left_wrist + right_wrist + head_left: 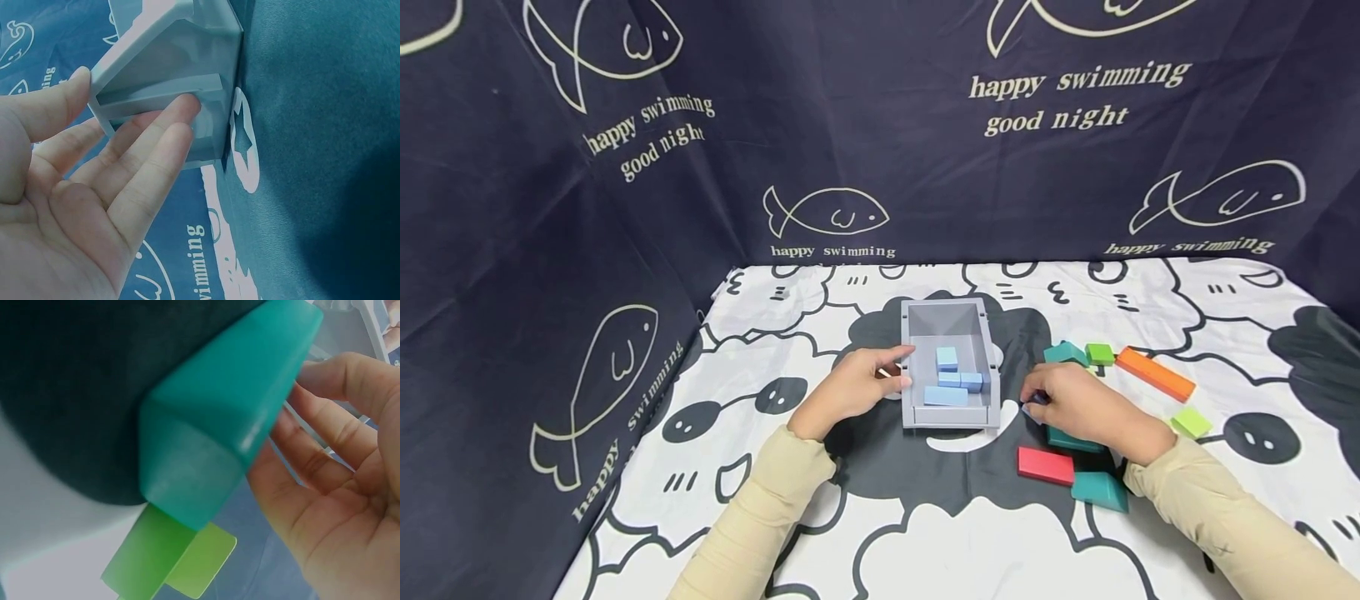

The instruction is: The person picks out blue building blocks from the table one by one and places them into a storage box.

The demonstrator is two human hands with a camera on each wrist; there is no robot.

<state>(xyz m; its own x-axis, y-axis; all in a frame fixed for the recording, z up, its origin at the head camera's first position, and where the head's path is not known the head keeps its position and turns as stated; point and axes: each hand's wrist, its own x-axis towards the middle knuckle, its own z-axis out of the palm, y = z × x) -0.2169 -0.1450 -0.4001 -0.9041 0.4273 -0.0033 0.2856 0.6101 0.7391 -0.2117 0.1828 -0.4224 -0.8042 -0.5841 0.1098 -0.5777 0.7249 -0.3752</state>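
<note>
A grey open bin (911, 417) stands mid-table with several light blue blocks (946, 396) on its floor. At its left rim is my left hand (853, 385); the thumb touches the edge and the extended fingers (156, 162) lie against the outer side. To the bin's right, my right hand (1071, 400) pinches a small blue block (1027, 408), mostly covered by the fingers. A teal block (1075, 441) lies partly under that hand. In the right wrist view, a teal wedge-shaped block (219, 394) fills the space before the right fingers.
Around the right hand lie another teal block (1064, 352), a green block (1100, 354), a long orange block (1155, 373) and a lime block (1191, 422). Nearer me are a red block (1045, 465) and a teal wedge (1100, 490). A dark fish-print curtain (925, 167) hangs behind.
</note>
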